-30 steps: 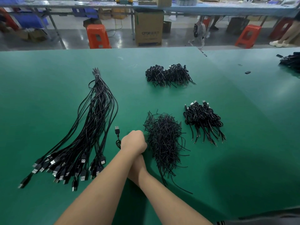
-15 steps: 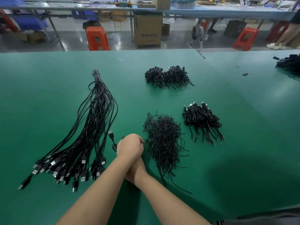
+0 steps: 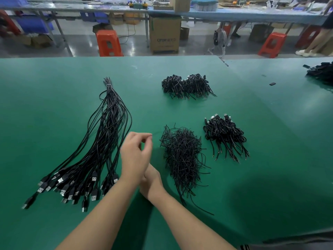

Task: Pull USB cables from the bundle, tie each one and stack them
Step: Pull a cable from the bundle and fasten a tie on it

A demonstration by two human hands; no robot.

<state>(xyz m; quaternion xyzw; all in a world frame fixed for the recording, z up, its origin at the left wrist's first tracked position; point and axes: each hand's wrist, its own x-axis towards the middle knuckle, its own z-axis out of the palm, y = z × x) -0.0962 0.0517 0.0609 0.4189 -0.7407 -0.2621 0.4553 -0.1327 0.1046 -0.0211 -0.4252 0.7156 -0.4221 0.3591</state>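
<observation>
Nearest you, your forearms crossed low over the green surface (image 3: 54,123). Your right hand (image 3: 150,181) lay underneath, largely covered by the left wrist; whether it gripped anything could not be told. Your left hand (image 3: 135,156) rode on top, its fingers loosely curled with thumb and fingertips close together; a fine tie pinched there could not be confirmed, and no cable was visible in it.

Just left of the hands lay the bundle (image 3: 100,141) of long USB cables, its plug ends fanned toward you and its far ends bound together at a point. That layout probably let you draw one plug at a time without loosening the rest.

Just right of the hands sat the heap of black ties (image 3: 182,156), within short reach, presumably so a tie could be picked without shifting your arms.

Beyond it, further right, the stack of tied cables (image 3: 225,136) rested, plugs showing at its far edge, and kept apart from the untied stock.

Farther still, a second dark pile (image 3: 187,85) lay near mid-surface, and another at the far right edge (image 3: 322,73). Orange stools (image 3: 108,43) and a cardboard box (image 3: 164,33) stood on the floor behind.
</observation>
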